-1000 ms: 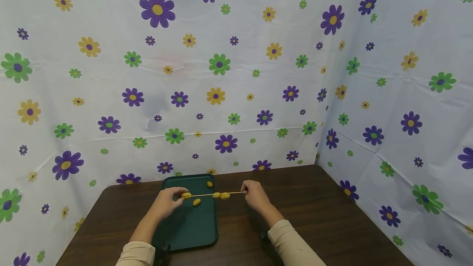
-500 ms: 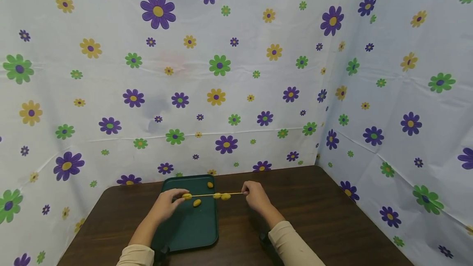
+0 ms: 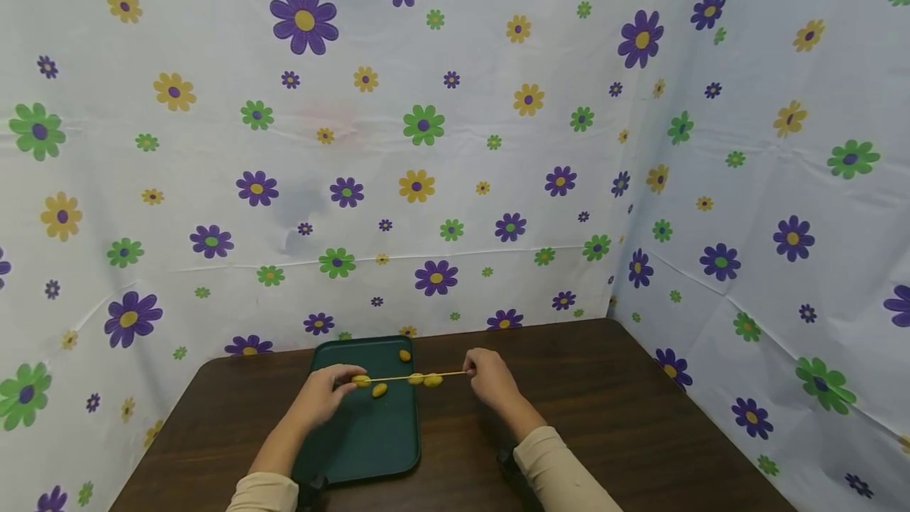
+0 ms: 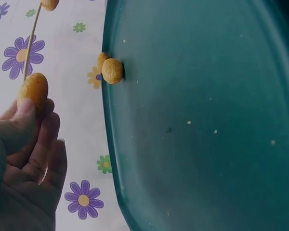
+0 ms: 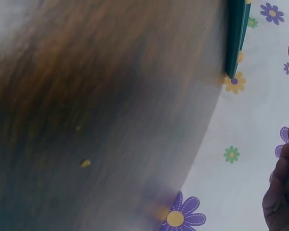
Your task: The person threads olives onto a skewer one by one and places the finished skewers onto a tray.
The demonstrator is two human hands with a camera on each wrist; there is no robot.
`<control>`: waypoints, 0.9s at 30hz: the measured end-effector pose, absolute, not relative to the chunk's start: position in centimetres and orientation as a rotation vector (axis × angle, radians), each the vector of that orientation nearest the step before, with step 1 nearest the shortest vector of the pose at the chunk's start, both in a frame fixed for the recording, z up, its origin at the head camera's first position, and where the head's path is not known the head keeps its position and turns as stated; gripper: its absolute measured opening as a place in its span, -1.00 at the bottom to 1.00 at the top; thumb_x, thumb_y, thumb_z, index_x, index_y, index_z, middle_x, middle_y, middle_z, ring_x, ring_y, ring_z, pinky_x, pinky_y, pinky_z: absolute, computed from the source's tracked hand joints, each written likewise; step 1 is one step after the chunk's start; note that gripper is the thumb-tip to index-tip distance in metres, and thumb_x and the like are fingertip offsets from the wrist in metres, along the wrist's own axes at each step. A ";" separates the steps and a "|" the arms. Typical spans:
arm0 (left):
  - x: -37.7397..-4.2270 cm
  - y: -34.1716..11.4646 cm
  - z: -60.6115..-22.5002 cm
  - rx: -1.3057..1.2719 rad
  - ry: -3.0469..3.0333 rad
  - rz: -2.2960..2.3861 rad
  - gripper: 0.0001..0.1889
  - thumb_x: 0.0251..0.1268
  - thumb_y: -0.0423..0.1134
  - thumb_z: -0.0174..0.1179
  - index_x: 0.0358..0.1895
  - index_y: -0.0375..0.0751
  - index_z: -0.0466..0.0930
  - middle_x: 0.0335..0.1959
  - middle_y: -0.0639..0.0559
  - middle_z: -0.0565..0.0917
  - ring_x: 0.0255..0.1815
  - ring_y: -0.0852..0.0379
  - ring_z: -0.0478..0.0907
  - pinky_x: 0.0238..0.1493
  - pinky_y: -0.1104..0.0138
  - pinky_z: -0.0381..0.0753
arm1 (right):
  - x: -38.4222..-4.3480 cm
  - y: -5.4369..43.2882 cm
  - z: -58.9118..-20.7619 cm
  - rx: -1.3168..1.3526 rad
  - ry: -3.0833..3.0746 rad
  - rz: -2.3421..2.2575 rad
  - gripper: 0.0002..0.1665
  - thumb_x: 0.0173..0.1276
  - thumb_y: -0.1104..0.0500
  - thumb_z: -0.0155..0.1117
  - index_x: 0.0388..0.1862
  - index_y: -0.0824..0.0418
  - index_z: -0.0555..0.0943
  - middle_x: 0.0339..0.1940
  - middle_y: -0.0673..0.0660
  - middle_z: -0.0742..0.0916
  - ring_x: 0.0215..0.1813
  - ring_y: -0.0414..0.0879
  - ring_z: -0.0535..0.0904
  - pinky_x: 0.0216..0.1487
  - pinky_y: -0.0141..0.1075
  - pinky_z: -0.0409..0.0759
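1. I see the left hand (image 3: 320, 395) pinching a yellow ball (image 3: 361, 381) at the left end of the stick (image 3: 389, 378); the right hand (image 3: 492, 376) pinches the right end, presumably keeping it level.
2. Two middle balls (image 3: 432, 380) sit along the stick, seemingly touching.
3. A near loose ball (image 3: 380, 390) and far loose ball (image 3: 405, 355) lie on the tray (image 3: 370, 449), I judge within easy reach.
4. I can't tell how deep the tip runs; the right wrist view crops that grip.

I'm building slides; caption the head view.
Left hand and right hand hold a thin stick threaded with yellow pieces near a green tray.
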State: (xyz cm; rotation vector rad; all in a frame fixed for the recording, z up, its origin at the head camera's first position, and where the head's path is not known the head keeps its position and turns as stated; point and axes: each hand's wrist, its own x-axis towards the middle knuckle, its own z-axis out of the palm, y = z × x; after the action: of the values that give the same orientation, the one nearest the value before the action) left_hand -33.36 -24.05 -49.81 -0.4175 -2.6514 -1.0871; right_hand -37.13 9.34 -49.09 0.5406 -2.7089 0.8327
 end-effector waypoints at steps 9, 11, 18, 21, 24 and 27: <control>-33.6 -23.6 -50.2 -0.468 -2.602 -1.081 -0.77 0.32 -0.49 0.29 -0.01 -0.20 0.74 -0.10 0.00 0.74 -0.05 -0.01 0.68 0.03 0.07 0.67 | -36.7 9.0 -48.9 0.511 -2.707 0.784 -0.63 0.16 0.59 0.27 -0.42 0.10 0.57 -0.42 -0.01 0.61 -0.39 -0.17 0.44 -0.42 -0.30 0.48; -33.7 -23.4 -50.2 -0.477 -2.603 -1.069 -0.77 0.33 -0.48 0.29 -0.01 -0.21 0.73 -0.11 0.02 0.74 -0.06 0.00 0.69 0.03 0.08 0.67 | -36.7 9.0 -48.9 0.504 -2.709 0.781 -0.64 0.17 0.58 0.27 -0.42 0.10 0.57 -0.43 -0.03 0.60 -0.39 -0.17 0.44 -0.42 -0.29 0.48; -33.6 -22.8 -50.2 -0.537 -2.595 -1.041 -0.78 0.35 -0.47 0.27 0.00 -0.21 0.73 -0.13 0.05 0.74 -0.08 0.00 0.68 0.01 0.07 0.67 | -36.6 9.2 -49.0 0.498 -2.712 0.759 -0.63 0.18 0.57 0.28 -0.43 0.08 0.56 -0.46 -0.06 0.56 -0.40 -0.17 0.44 -0.42 -0.30 0.48; -33.6 -22.8 -50.2 -0.546 -2.590 -1.029 -0.78 0.34 -0.47 0.29 -0.01 -0.21 0.73 -0.14 0.05 0.74 -0.08 0.01 0.69 0.00 0.08 0.68 | -36.7 9.2 -49.1 0.496 -2.713 0.759 -0.63 0.18 0.57 0.29 -0.43 0.09 0.57 -0.46 -0.07 0.56 -0.40 -0.17 0.44 -0.41 -0.30 0.49; -33.6 -22.7 -50.2 -0.549 -2.592 -1.028 -0.79 0.33 -0.47 0.30 -0.02 -0.20 0.74 -0.14 0.06 0.74 -0.08 0.02 0.69 0.00 0.08 0.68 | -36.7 9.2 -49.1 0.498 -2.712 0.766 -0.65 0.17 0.57 0.29 -0.42 0.11 0.58 -0.45 -0.06 0.57 -0.40 -0.17 0.44 -0.42 -0.30 0.49; -33.6 -22.7 -50.2 -0.557 -2.591 -1.038 -0.79 0.33 -0.47 0.30 -0.03 -0.21 0.74 -0.14 0.04 0.74 -0.08 0.00 0.69 0.00 0.08 0.68 | -36.8 9.2 -49.2 0.507 -2.703 0.761 -0.64 0.15 0.59 0.29 -0.43 0.11 0.58 -0.46 -0.06 0.57 -0.41 -0.18 0.43 -0.44 -0.31 0.48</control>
State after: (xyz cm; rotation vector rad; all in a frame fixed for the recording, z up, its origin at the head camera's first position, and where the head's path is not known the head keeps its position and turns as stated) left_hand -33.61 -22.68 -50.15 -0.5566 -2.5914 -1.0381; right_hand -36.81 9.21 -49.20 0.5069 -2.7028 0.7612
